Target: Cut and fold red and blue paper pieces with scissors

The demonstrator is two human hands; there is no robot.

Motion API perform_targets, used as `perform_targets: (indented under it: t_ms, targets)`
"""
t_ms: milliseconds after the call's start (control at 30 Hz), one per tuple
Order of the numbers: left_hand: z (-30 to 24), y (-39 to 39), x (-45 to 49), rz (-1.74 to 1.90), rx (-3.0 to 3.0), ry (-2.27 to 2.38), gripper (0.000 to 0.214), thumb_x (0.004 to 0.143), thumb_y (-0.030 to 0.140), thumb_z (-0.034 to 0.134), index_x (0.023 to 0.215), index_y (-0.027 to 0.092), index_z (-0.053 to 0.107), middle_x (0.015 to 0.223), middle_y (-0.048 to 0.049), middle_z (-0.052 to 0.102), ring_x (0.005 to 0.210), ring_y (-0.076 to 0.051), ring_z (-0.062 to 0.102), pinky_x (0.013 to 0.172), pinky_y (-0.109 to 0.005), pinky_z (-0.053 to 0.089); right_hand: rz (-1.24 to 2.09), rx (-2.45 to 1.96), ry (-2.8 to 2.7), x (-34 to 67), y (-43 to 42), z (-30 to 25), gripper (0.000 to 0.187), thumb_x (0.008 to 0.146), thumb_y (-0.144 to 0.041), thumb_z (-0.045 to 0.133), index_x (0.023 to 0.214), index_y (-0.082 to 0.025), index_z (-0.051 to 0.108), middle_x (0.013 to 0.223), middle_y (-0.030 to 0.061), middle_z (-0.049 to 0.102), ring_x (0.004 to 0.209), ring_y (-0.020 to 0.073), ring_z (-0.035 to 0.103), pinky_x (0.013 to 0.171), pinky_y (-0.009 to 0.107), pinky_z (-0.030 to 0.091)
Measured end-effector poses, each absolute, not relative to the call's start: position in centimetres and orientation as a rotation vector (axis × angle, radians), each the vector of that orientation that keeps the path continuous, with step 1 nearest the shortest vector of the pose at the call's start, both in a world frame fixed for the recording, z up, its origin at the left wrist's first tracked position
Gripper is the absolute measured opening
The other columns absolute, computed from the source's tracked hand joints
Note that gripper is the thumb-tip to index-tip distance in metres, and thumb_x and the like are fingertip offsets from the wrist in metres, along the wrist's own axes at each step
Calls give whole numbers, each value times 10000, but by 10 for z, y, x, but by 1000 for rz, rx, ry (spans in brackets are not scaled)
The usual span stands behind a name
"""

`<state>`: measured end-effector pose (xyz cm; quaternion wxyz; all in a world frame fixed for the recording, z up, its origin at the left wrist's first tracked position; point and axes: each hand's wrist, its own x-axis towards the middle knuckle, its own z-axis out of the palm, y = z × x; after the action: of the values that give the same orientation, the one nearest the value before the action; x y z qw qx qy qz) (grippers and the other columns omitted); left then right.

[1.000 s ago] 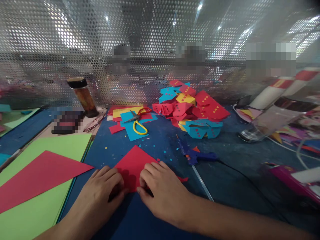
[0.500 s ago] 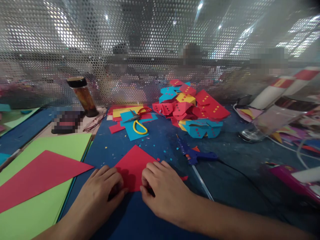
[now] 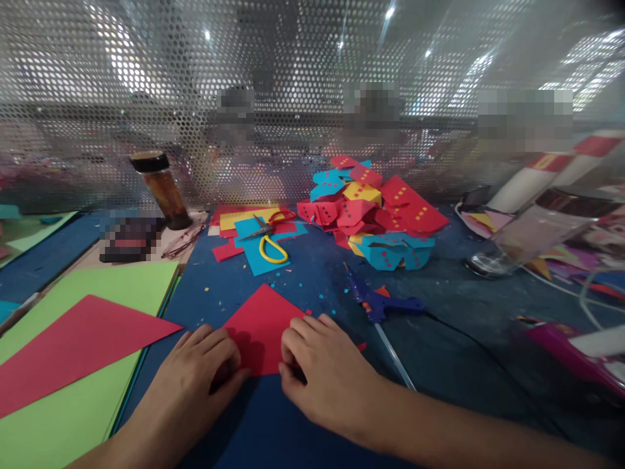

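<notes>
Red paper (image 3: 261,322) pinned flat on counter (image 3: 303,273) by left hand (image 3: 198,371) and right hand (image 3: 325,371), fingers spread, nothing gripped. Judged light, thin, easily creased; best held at edges.

Bare left hand (image 3: 198,372), bare right hand (image 3: 326,374), bare forearms (image 3: 439,430)

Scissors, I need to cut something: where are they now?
Head view: the scissors lie left of centre on the blue paper scrap, between the jar and the pile of folded papers.

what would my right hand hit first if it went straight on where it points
The red paper, lying under the fingertips of the right hand; past it, probably bare table.
</notes>
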<state>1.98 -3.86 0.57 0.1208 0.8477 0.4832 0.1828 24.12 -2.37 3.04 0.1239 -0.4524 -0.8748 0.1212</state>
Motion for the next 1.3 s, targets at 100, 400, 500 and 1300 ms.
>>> perform_targets:
  t_ms: [100,400,500,1300]
  targets:
    - [6,-38,20,531,2479,1408,177,897,202,571,731,205,509,734,4,564,707,-210,510,654,-353,389,351,-1322,-2549,243,-24,30,71,778,-184,576,730,-191,525,777,-4,604,747,164,509,733,340,316]
    - [5,-38,18,528,2485,1411,165,909,234,565,748,208,541,744,5,572,712,-211,530,667,-357,397,351,-1351,-2576,248,-23,33,60,775,-179,583,739,-190,537,803,4,617,764,170,521,760,345,331]
    - [5,-38,18,529,2475,1408,169,905,237,572,742,209,542,737,5,572,711,-212,534,658,-351,400,358,-1350,-2593,249,-22,35,63,784,-177,581,738,-189,539,810,3,618,767,168,524,774,345,341]
    - [-1,-41,16,630,2620,1044,341,1024,191,328,1184,321,600,944,-32,588,812,-185,573,679,-294,477,370,-1317,-2545,258,-26,30,65,800,-141,577,794,-192,537,835,-4,615,796,161,517,756,324,354]
